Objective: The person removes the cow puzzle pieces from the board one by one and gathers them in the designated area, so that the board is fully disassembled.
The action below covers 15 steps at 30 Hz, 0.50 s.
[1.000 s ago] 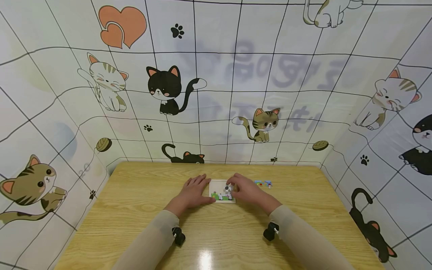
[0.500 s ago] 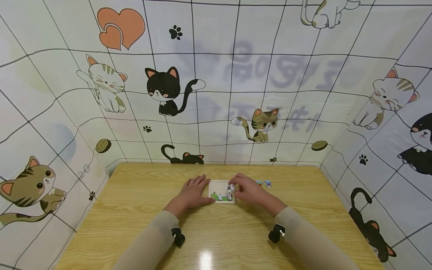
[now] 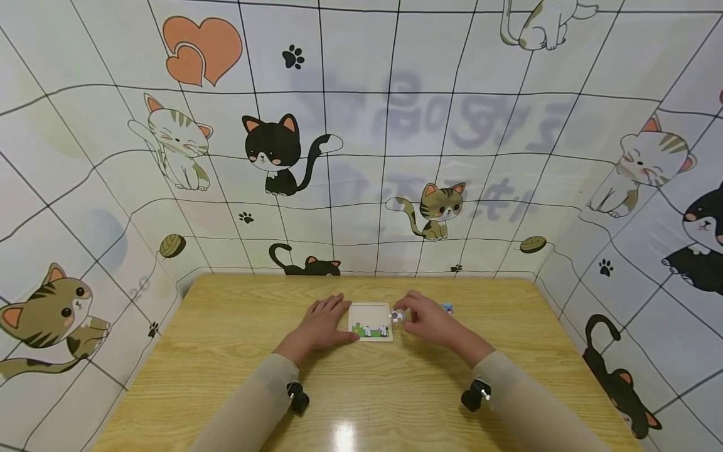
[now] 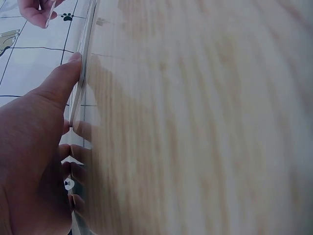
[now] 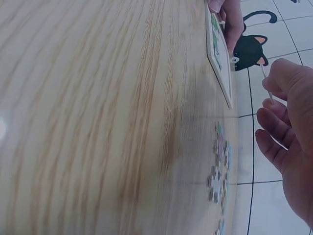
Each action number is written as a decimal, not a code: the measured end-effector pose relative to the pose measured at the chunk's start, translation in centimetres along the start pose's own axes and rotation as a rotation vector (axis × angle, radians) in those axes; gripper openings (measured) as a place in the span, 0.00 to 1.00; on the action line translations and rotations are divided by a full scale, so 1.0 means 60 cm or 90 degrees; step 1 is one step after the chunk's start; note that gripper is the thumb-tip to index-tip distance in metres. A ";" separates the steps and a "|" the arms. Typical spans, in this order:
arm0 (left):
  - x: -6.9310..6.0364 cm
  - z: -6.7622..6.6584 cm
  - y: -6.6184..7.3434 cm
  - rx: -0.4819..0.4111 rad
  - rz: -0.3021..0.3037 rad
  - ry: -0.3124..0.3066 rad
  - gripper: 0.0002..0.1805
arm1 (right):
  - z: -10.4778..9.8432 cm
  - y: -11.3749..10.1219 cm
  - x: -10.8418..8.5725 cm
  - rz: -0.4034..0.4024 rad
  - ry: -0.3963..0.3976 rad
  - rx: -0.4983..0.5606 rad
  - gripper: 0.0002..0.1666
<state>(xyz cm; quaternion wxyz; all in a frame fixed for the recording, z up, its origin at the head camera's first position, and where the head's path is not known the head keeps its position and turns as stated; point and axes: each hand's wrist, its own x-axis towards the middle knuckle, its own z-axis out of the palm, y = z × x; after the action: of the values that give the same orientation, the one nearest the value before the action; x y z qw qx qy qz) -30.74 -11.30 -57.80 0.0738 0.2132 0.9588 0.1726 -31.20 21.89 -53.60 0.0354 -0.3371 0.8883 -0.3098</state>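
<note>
A small white-framed puzzle tray (image 3: pixel 369 304) lies flat on the table, with joined colourful pieces (image 3: pixel 369 330) along its near side and bare board behind them. My left hand (image 3: pixel 321 325) rests at the tray's left side, its thumb on the near left corner and its fingers spread. Just off the tray's right edge, my right hand (image 3: pixel 430 319) pinches a grey and white puzzle piece (image 3: pixel 397 316) between thumb and fingers. The right wrist view shows this piece (image 5: pixel 267 84) edge-on, held above the table.
Loose puzzle pieces (image 3: pixel 448 307) lie behind the right hand; the right wrist view shows several pieces (image 5: pixel 215 183) flat on the wooden table (image 3: pixel 237 351). A cloth (image 3: pixel 361 119) printed with cats and grid lines stands around the table.
My right hand has moved right with its pinched piece, from over the tray to beyond its right edge. My left hand has stayed at the tray's left side.
</note>
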 end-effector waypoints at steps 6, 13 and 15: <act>-0.001 -0.002 0.001 -0.007 0.001 0.001 0.53 | -0.008 0.006 -0.014 -0.016 0.019 -0.007 0.21; -0.002 -0.002 0.001 -0.006 0.003 0.003 0.53 | -0.013 0.018 -0.027 -0.010 0.040 -0.004 0.22; -0.002 -0.002 0.001 -0.005 0.003 0.003 0.53 | -0.016 0.020 -0.031 0.000 0.041 -0.008 0.21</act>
<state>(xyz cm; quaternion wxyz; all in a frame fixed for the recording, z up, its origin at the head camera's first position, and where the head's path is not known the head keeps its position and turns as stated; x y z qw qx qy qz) -30.64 -11.32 -57.65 0.0722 0.2145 0.9579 0.1769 -30.74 24.22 -53.78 0.0047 -0.3273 0.8909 -0.3150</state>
